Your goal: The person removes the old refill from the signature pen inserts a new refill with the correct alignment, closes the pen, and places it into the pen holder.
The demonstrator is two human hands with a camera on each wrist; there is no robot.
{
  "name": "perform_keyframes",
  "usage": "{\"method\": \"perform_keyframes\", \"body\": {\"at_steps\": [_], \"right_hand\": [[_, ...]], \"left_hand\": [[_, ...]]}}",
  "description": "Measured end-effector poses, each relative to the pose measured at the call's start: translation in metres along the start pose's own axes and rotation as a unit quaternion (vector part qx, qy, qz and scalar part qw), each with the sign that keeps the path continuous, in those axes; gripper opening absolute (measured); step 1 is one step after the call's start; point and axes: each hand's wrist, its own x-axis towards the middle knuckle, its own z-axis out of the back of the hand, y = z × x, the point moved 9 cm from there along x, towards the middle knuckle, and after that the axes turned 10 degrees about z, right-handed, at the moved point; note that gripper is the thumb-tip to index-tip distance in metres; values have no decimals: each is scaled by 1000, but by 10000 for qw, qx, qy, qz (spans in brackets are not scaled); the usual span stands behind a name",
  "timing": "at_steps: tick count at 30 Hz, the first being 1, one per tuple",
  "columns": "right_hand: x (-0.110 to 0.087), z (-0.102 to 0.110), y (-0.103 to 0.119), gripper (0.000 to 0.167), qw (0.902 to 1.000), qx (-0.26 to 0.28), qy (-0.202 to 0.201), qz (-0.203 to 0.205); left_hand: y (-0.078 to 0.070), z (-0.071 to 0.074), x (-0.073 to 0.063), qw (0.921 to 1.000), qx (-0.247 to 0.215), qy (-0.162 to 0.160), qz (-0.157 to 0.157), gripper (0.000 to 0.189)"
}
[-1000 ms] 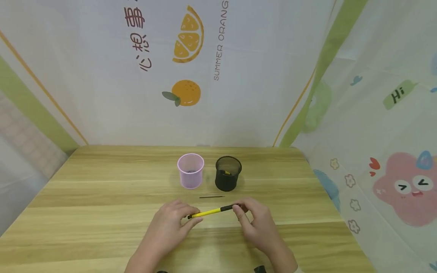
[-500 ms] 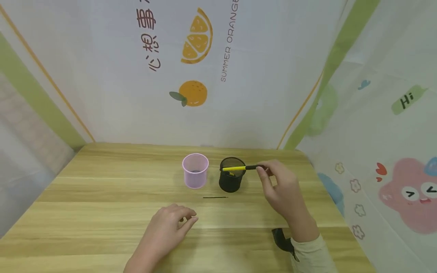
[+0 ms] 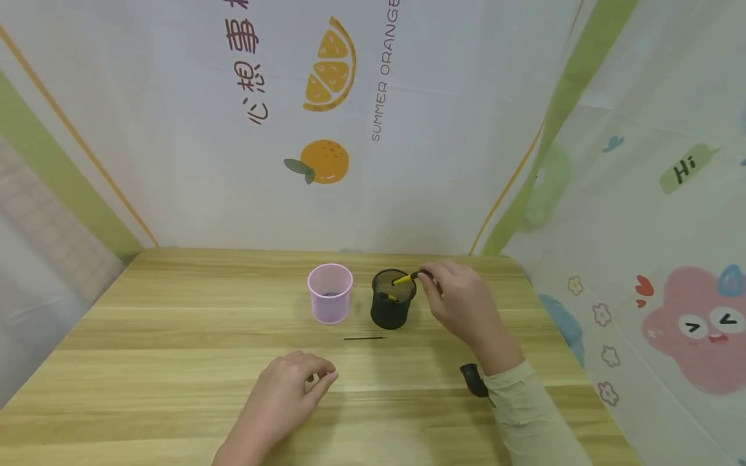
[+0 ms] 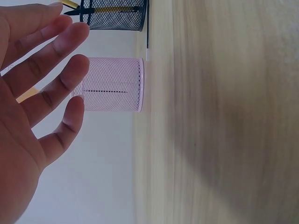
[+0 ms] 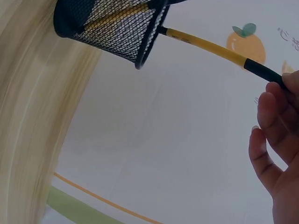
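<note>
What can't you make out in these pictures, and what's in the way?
Yellow pen, right wrist view: the end of its black part is hidden by the right hand.
Black mesh cup, left wrist view: partly cut off by the top edge.
Dark bit in the pink mesh cup, head view: too small to identify.
Thin dark stick, head view: too small to tell its kind.

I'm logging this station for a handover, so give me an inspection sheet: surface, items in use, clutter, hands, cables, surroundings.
Surface: wood-grain table.
Items in use: yellow-and-black pen, tip at the mouth of the black mesh cup; another pen inside; pink mesh cup alongside.
Clutter: thin dark stick before the cups.
Hands: right hand pinches the pen's black end; left hand holds nothing.
Cables: nothing seen.
Surroundings: printed white backdrop.
</note>
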Motion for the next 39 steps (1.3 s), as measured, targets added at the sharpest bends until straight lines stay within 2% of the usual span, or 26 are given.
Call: {"method": "perform_keyframes", "body": {"at_steps": [4, 8, 13, 19, 25, 28, 33, 39], "right_hand": [[3, -14, 0, 10, 9993, -86, 353, 63], [4, -35, 3, 11, 9944, -234, 1030, 96], [0, -60, 9, 17, 9790, -391, 1997, 145], [3, -79, 14, 31, 9673, -4, 2537, -73], [1, -107, 17, 40, 9450, 302, 3223, -475], [2, -113, 20, 34, 9466, 201, 3186, -447], [8, -113, 27, 17, 9625, -114, 2706, -133], [12, -105, 33, 10, 9762, -281, 2147, 139]], "left_hand": [[1, -2, 1, 10000, -26, 15, 9, 8], [2, -3, 3, 10000, -65, 6, -30, 8], [1, -5, 4, 9999, -94, 62, -75, 6], [3, -7, 7, 9999, -75, 132, -22, 5], [2, -9, 8, 9998, -121, 119, -91, 7], [1, -8, 8, 9998, -135, 72, -123, 9], [1, -7, 8, 9998, -126, -6, -151, 9], [1, -8, 9, 9997, -79, -21, -238, 9]]}}
